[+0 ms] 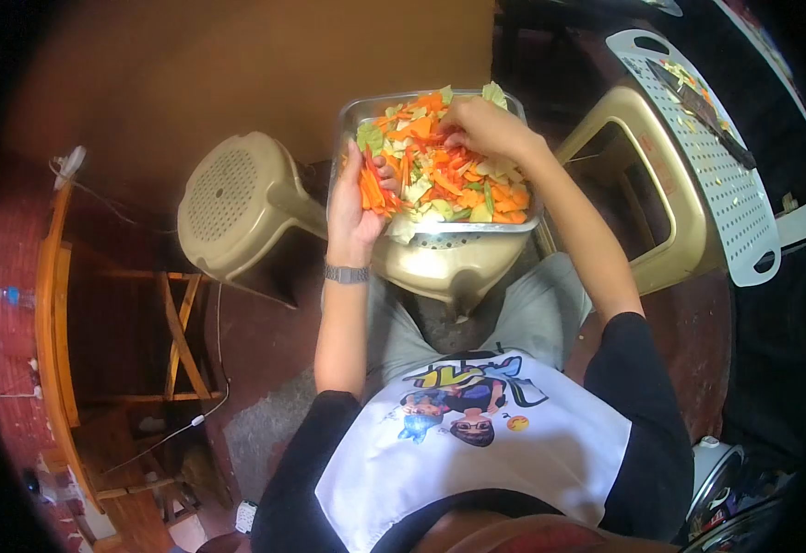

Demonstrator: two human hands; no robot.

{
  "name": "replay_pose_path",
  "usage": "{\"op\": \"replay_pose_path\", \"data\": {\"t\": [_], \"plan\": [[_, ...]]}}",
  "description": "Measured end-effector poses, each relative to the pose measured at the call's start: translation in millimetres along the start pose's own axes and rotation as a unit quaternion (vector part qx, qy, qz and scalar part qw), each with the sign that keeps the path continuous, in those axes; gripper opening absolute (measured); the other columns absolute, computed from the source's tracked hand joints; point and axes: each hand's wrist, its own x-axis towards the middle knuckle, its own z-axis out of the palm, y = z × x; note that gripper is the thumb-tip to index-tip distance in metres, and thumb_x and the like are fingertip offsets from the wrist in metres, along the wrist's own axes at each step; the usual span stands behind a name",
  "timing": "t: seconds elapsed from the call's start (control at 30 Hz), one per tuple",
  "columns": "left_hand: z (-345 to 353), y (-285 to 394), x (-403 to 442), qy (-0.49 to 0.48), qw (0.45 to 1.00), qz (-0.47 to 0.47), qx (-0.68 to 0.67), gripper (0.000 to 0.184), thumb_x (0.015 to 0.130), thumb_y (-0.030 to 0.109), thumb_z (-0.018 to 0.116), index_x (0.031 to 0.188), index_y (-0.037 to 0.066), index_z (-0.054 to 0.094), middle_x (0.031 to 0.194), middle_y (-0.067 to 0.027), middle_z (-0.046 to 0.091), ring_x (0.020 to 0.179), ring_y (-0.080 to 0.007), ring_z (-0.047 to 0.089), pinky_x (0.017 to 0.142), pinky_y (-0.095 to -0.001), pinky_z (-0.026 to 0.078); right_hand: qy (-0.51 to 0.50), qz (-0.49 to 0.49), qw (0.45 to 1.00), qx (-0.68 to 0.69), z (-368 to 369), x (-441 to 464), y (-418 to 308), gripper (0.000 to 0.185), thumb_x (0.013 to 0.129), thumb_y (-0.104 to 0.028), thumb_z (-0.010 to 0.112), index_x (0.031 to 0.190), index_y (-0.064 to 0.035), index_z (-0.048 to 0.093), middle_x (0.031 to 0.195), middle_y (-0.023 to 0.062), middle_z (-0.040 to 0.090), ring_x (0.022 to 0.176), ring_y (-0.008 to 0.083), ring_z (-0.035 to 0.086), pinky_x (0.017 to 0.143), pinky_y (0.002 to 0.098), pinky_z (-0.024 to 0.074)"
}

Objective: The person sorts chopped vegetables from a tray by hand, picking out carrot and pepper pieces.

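A metal tray (pixel 537 218) is heaped with cut vegetables (pixel 440 175): orange carrot slices, red strips and pale green cabbage pieces. At the tray's left side, my left hand (pixel 359 221) is cupped palm up, its fingers curled round a bunch of orange and red vegetable strips (pixel 373 189). A metal-band watch (pixel 346 274) circles that wrist. Over the back right of the heap, my right hand (pixel 488 129) reaches in with bent fingers. Its fingertips are pressed together at the vegetables, and what they hold is hidden.
Under the tray is a beige plastic stool (pixel 449 267), with another stool (pixel 228 198) to the left. On the right, a third stool (pixel 638 120) bears a perforated white board (pixel 730 198) with a knife (pixel 703 115) and vegetable bits. A cable (pixel 223 359) trails on the left.
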Motion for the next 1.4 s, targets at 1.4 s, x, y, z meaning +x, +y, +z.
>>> {"op": "replay_pose_path", "data": {"t": [1.4], "plan": [[22, -11, 11, 0.037, 0.993, 0.099, 0.05, 0.027, 0.09, 0.026, 0.052, 0.101, 0.002, 0.046, 0.1, -0.0142, 0.054, 0.093, -0.0232, 0.055, 0.084, -0.0362, 0.049, -0.016, 0.021, 0.991, 0.135, -28, 5, 11, 0.027, 0.08, -0.016, 0.059, 0.101, 0.0006, 0.061, 0.089, 0.0123, 0.064, 0.077, 0.0179, 0.061, 0.07, 0.0286, 0.0484]]}}
